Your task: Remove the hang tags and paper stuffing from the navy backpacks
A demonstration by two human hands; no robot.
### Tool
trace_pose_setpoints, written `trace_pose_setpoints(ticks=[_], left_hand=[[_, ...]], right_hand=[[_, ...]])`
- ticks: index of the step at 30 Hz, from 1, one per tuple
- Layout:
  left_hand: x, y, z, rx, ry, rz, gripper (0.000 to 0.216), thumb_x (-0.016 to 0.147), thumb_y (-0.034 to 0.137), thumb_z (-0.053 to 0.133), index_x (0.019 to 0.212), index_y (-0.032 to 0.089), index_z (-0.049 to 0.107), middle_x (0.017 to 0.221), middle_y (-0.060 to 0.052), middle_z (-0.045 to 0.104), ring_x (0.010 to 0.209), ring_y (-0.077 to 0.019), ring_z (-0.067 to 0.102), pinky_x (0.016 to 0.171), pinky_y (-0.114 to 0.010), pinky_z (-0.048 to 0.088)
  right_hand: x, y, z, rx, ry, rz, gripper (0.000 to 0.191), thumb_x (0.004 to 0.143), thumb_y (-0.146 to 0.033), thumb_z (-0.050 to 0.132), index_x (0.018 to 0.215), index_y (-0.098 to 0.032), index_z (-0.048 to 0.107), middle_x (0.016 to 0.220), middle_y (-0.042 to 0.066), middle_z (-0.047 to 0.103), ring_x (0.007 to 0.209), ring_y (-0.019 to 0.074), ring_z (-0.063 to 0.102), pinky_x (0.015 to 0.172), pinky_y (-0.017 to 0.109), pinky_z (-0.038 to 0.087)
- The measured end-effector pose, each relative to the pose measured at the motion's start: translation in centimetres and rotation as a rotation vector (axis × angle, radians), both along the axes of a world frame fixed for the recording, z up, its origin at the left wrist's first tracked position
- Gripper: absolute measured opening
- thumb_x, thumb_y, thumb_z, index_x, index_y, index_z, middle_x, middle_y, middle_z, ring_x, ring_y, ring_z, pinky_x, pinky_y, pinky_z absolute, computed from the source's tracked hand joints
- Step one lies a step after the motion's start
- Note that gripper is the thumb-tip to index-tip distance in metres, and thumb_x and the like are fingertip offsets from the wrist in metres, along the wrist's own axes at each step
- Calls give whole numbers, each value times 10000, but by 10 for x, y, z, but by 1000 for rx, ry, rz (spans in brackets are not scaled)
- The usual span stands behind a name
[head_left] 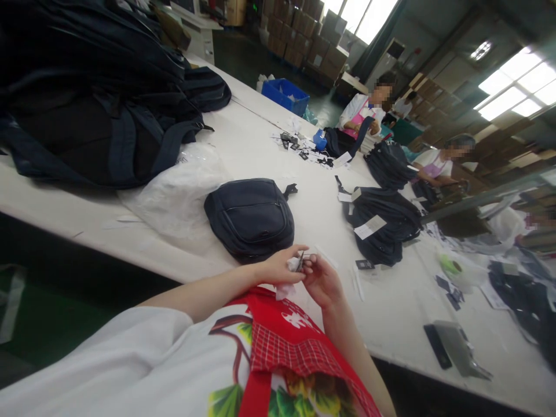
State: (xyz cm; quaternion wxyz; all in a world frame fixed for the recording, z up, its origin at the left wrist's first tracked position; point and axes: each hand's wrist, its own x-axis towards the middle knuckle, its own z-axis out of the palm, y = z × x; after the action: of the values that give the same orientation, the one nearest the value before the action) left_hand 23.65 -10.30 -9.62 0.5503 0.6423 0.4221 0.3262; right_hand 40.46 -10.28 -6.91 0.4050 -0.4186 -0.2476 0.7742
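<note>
My left hand (280,267) and my right hand (322,281) meet in front of my red apron, at the table's near edge. The left fingers are closed around a crumpled white piece (293,264), perhaps paper or thin plastic. Between the two hands shows a small dark pointed tool (300,260), too small to name surely. My right fingers are curled in a pinch beside it; what they grip is hard to make out. Just beyond my hands, a dark navy backpack (252,217) lies on the white table (317,202), its zipped front pocket facing up.
Dark bags (95,98) are heaped at left beside a clear plastic bag (178,191). Tagged backpacks (386,223) lie at right. Farther off are scattered tags (299,147), a blue bin (284,97) and people working. A grey case (456,347) sits near the right edge.
</note>
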Motion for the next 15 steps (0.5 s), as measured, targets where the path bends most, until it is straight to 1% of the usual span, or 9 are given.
trace_pose_setpoints(ticks=[3,5,6,9,11,12,13,14,15], left_hand=[[-15,6,3,-59,-87,-161,692,658,147,584,1336,211,459,966,-18,664,732,-142,600,654,-255,478],[-27,11,5,-153,-208,-248,658,654,126,546,1307,194,497,940,-28,668,745,-143,596,637,-239,462],[-33,14,6,-204,-277,-293,647,660,133,542,1304,181,504,939,-40,675,769,-150,601,651,-241,462],[-45,20,10,-368,-455,-493,603,694,202,566,1294,154,527,941,-77,700,808,-185,624,673,-260,470],[-46,21,12,-463,-531,-614,584,708,250,582,1281,145,540,941,-94,712,801,-202,640,664,-267,475],[-45,20,13,-500,-558,-647,578,713,263,583,1277,143,542,944,-98,716,796,-206,646,658,-269,478],[-43,19,13,-525,-577,-666,569,718,270,582,1272,141,545,944,-101,720,793,-207,650,657,-269,480],[-40,18,14,-538,-591,-678,557,721,273,582,1261,138,553,940,-100,723,788,-205,653,653,-267,482],[-38,16,14,-542,-598,-688,542,721,276,586,1245,136,564,933,-97,725,784,-203,655,650,-263,484]], right_hand=[[10,3,6,56,55,5,299,795,-365,662,588,-207,515,791,10,613,768,149,593,851,325,516],[19,6,12,63,143,0,318,779,-336,695,563,-202,503,777,-2,612,841,151,605,921,324,496],[22,8,16,60,188,1,319,779,-322,700,560,-202,501,729,-12,593,824,143,603,923,320,498],[25,10,26,58,300,-4,275,823,-316,665,606,-215,530,541,-56,455,626,101,540,829,282,538],[21,11,30,66,339,-16,160,848,-321,636,723,-228,601,488,-77,395,530,87,470,744,246,553],[19,12,31,69,341,-19,84,851,-306,626,814,-231,634,498,-80,417,515,83,453,714,231,555],[16,12,31,74,332,-21,87,847,-279,621,913,-231,650,547,-75,483,519,77,451,692,214,555],[12,12,30,83,314,-25,172,834,-241,619,1003,-232,651,643,-62,570,529,67,454,667,194,551],[9,11,29,96,285,-27,262,817,-200,620,1075,-241,640,782,-46,641,535,53,452,633,170,542]])
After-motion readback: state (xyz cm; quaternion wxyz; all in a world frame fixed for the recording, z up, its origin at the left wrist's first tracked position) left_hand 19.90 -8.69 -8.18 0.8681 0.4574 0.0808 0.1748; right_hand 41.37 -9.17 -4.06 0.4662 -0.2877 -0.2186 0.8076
